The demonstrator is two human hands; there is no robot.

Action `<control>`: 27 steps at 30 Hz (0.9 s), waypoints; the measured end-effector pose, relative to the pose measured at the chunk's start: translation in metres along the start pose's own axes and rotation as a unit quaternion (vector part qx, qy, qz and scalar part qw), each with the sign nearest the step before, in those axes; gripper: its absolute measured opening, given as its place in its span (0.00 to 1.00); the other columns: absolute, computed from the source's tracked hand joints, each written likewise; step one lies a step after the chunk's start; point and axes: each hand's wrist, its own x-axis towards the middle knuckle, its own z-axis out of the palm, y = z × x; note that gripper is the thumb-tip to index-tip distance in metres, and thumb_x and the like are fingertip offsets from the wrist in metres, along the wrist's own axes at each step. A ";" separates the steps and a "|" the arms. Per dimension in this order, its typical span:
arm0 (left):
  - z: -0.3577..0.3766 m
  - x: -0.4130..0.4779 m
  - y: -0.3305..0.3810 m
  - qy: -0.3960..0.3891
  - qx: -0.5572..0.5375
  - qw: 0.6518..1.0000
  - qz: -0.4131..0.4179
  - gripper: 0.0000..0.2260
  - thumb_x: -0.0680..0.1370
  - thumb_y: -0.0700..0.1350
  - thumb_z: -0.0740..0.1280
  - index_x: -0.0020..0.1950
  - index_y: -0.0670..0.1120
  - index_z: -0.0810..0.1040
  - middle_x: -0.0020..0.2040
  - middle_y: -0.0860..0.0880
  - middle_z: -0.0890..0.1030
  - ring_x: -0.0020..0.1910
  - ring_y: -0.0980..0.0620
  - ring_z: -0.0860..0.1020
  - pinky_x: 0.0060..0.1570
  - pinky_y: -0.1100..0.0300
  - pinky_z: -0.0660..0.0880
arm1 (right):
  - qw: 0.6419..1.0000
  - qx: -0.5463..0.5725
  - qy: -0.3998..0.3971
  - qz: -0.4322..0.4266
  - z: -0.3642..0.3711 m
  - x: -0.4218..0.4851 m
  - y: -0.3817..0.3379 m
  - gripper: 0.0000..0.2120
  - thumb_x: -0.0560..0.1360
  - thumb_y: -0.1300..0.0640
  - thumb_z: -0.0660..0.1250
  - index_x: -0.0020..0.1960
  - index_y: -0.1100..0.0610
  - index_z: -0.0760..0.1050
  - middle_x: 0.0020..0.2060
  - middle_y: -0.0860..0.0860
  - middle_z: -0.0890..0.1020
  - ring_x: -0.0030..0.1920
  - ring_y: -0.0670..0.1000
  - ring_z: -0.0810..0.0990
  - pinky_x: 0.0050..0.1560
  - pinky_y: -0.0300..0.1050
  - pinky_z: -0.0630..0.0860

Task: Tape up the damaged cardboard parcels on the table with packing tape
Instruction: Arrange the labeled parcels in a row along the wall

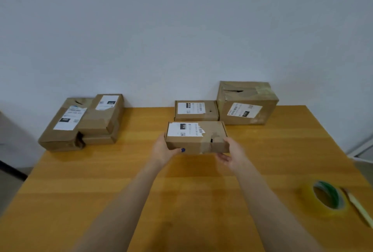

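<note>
Several stacked parcels [80, 124]: well left of the grip, against the wall, crumpled. No risk from here.
Left hand [163, 150]: curled round the left end of the held parcel [196, 136], thumb on the near face.
Held parcel: between both hands, label up, over mid-table [141, 181]. Can't tell if it's clear of the surface.
Tear [212, 140]: dark hole on the near top edge, just inside the right hand [232, 154]. Risk: a squeeze there buckles the weak wall and widens it.
Right hand: wraps the right end, fingers underneath.
Small parcel [196, 110]: just behind the grip. Risk: a forward push shoves it.
Large box [247, 103]: behind and right of the grip.
Tape roll [325, 197]: well right of the grip, nearer the person. Risk: reaching for it frees the hand beside the tear, so the parcel may tip.
Pale strip [357, 205]: just right of the roll. Maybe a cutter, too blurred to tell.
</note>
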 end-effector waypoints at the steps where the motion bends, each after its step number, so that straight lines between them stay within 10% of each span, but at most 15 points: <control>1: 0.000 0.004 0.003 0.002 0.020 1.000 0.007 0.31 0.71 0.38 0.74 0.70 0.44 0.65 0.66 0.45 0.74 0.65 0.48 0.72 0.55 0.62 0.69 | 1.000 0.001 -0.003 -0.005 0.000 0.002 -0.004 0.15 0.79 0.56 0.65 0.63 0.56 0.67 0.48 0.56 0.75 0.49 0.57 0.78 0.47 0.50 0.79; 19: 0.103 0.041 0.021 -0.073 0.008 0.996 -0.043 0.25 0.75 0.39 0.70 0.70 0.43 0.68 0.64 0.43 0.75 0.61 0.44 0.74 0.57 0.55 0.73 | 0.993 0.109 0.054 -0.005 -0.082 0.040 -0.040 0.19 0.78 0.60 0.65 0.67 0.59 0.67 0.46 0.56 0.73 0.45 0.57 0.78 0.42 0.47 0.80; 27: 0.183 0.050 0.048 -0.075 -0.124 0.975 -0.170 0.18 0.76 0.32 0.64 0.66 0.36 0.69 0.44 0.46 0.77 0.38 0.51 0.78 0.39 0.65 0.78 | 0.998 0.038 0.041 0.015 -0.150 0.091 -0.071 0.22 0.80 0.60 0.63 0.72 0.54 0.64 0.63 0.58 0.73 0.54 0.58 0.77 0.55 0.52 0.78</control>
